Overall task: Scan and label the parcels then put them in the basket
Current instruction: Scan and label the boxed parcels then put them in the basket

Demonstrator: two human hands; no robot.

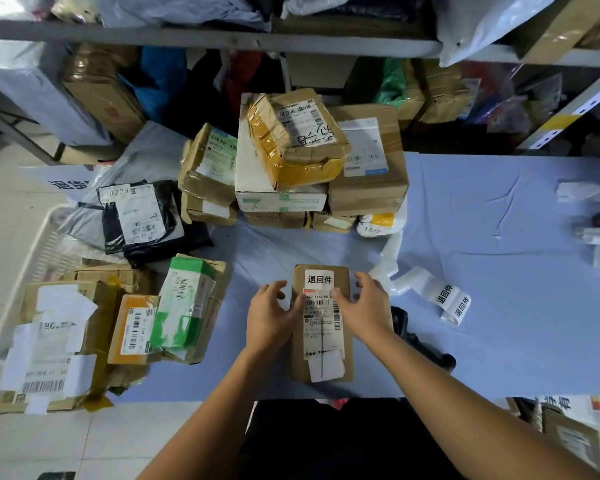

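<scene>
The small brown parcel (322, 323) lies flat on the blue surface (499, 237), at 6 o'clock from the stack of unprocessed parcels (302, 161). A white printed label (319, 279) already sits at its far end, above the shipping label. The left hand (269, 318) rests against the parcel's 9 o'clock edge and the right hand (368, 308) against its 3 o'clock edge; both are spread with loose fingers, and neither is closed around the parcel. The step in hand appears to be pressing the label down and taking up the parcel. Smooth the label from centre to edges, keeping the barcode uncovered. Grip both long sides firmly before lifting. Carry the parcel toward 9 o'clock, where the white basket (32, 258) holds finished parcels. The label strip (444, 297) lies at 3 o'clock; keep sleeves and wrists clear of it.
</scene>
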